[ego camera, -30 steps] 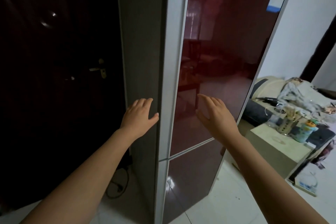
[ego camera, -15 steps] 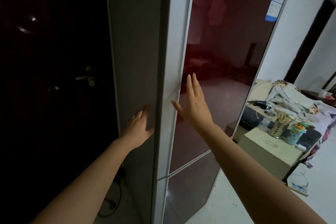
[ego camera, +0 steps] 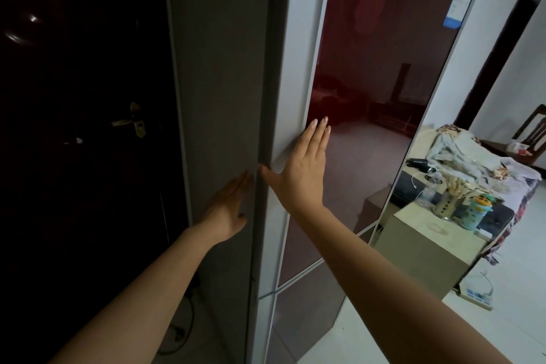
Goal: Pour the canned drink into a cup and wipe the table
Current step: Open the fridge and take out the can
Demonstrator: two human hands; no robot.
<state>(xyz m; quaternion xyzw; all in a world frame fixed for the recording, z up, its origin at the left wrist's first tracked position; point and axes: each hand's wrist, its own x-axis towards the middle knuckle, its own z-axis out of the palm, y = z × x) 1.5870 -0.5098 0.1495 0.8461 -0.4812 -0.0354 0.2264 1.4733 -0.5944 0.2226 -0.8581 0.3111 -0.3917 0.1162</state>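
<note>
The person is standing close to a tall fridge (ego camera: 369,97) with a dark red glossy door, both bare arms stretched out toward it. The left hand (ego camera: 227,210) is lying flat against the grey side panel (ego camera: 218,83) of the fridge, its fingers straight and together, grasping nothing. The right hand (ego camera: 304,168) is pressing flat on the white front edge of the upper door, fingers (ego camera: 320,139) straight and released, thumb spread out to the left toward the seam between side panel and door. The door itself is looking closed, though the seam is in shadow and hard to judge.

To the left a dark door (ego camera: 88,127) with a brass handle (ego camera: 133,124) is standing in deep shade. To the right, well apart from both hands, a pale bench (ego camera: 428,245) is carrying a holder of chopsticks (ego camera: 452,201) and, just beside it, a small cartoon-topped bottle (ego camera: 478,213). The canned drink and the cup are not showing anywhere in this view.
</note>
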